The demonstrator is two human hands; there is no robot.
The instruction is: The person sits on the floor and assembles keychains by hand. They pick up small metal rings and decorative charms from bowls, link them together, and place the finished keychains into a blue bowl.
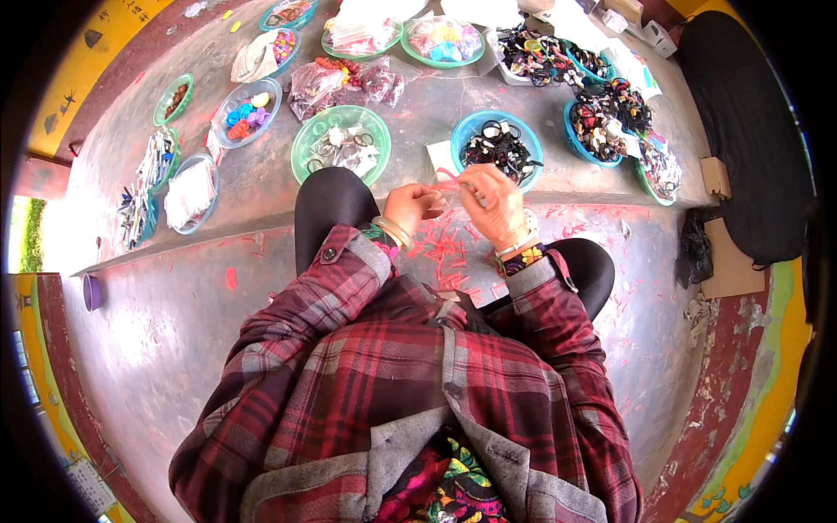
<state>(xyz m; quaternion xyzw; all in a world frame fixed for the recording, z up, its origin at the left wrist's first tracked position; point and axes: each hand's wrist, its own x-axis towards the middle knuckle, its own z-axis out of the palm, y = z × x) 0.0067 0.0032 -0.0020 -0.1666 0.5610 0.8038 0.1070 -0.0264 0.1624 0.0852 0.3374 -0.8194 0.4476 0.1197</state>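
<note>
I sit on a concrete floor in a red plaid shirt with my knees apart. My left hand [411, 207] and my right hand [490, 202] are raised close together over my lap. Both pinch a thin pink strip [447, 173] that runs between the fingertips. Bangles circle both wrists. Just beyond my hands stands a blue bowl [464, 132] of black hair ties. To its left is a green bowl [307, 139] with rings and small clear packets. Many pink scraps [445, 253] lie scattered on the floor between my knees.
A raised concrete step [244, 187] carries several more bowls and trays of colourful hair ties and clips, such as a blue bowl [575, 135] at right and a clear bowl [272, 91] at left. A black mat [750, 131] lies at far right. A purple cup [91, 292] sits at left.
</note>
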